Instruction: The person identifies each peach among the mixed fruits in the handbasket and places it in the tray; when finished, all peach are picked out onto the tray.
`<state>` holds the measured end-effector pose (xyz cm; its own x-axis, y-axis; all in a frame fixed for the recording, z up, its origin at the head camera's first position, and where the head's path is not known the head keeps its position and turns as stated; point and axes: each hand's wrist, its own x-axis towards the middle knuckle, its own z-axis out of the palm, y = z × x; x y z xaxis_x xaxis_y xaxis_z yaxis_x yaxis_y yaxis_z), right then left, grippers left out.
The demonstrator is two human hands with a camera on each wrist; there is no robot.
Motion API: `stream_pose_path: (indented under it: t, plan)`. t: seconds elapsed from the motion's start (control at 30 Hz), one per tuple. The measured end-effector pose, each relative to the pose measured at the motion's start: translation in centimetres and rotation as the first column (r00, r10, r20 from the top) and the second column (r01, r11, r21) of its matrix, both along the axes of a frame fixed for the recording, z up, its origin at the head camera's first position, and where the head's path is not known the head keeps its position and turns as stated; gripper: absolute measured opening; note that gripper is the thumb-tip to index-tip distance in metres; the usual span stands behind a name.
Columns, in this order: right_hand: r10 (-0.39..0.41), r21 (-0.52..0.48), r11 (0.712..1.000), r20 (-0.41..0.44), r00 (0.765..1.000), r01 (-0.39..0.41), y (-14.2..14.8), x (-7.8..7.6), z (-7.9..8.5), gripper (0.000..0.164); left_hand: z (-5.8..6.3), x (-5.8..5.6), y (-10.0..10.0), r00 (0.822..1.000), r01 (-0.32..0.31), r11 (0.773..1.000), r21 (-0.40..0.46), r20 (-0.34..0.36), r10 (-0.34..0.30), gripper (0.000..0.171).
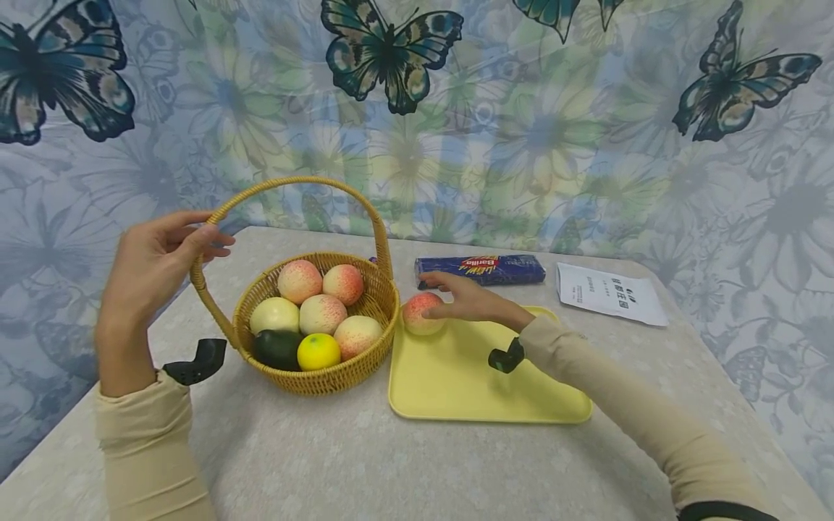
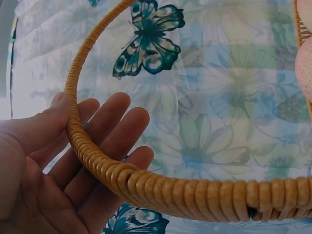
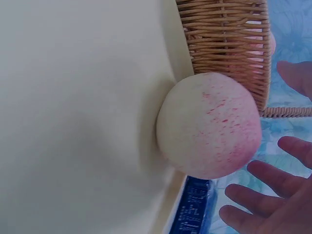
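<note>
A staged tabletop corner, its building unclear: a butterfly-and-flower fabric backdrop [image 1: 404, 163] surrounds the far sides of a pale, patterned counter [image 1: 313, 456].

The basket handle [image 2: 185, 195] is cut off by the left wrist view's edges (as are two peaches [image 2: 304, 70]). In the head view, the tray [image 1: 456, 391] is partly covered by the right sleeve [image 1: 606, 391]; fine print on the packet [image 1: 606, 297] cannot be read.
</note>
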<state>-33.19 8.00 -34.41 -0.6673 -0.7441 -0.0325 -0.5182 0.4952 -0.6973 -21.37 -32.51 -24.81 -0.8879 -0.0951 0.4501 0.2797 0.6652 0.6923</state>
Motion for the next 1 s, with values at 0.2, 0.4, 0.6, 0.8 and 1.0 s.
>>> stream_pose_path:
  t: [0.2, 0.4, 0.6, 0.8, 1.0]
  plan:
    - [0.040, -0.001, 0.999, -0.044, 0.998, -0.040, -0.7, 0.5, 1.4, 0.069, 0.0, 0.0, 0.0, 1.000, -0.012, 1.000, -0.007, 0.015, 0.013, 0.039]
    - [0.106, 0.027, 0.994, -0.057, 0.993, -0.104, -2.0, 0.7, 2.5, 0.073, -0.1, 0.0, 0.0, 1.000, -0.014, 1.000, -0.001, 0.017, 0.014, 0.039]
    - [0.181, 0.040, 0.983, -0.026, 0.983, -0.180, -4.1, 1.0, 3.9, 0.076, 0.0, 0.1, 0.0, 1.000, -0.020, 1.000, 0.002, 0.021, 0.020, 0.039]
    - [0.239, 0.104, 0.966, 0.001, 0.971, -0.238, -6.0, 1.3, 4.6, 0.079, 0.1, 0.2, 0.1, 0.999, -0.022, 1.000, 0.004, 0.031, 0.022, 0.040]
    - [0.289, 0.192, 0.938, 0.017, 0.957, -0.287, -7.7, 1.1, 4.8, 0.082, 0.1, 0.2, 0.0, 0.999, -0.031, 1.000, 0.002, 0.039, 0.031, 0.039]
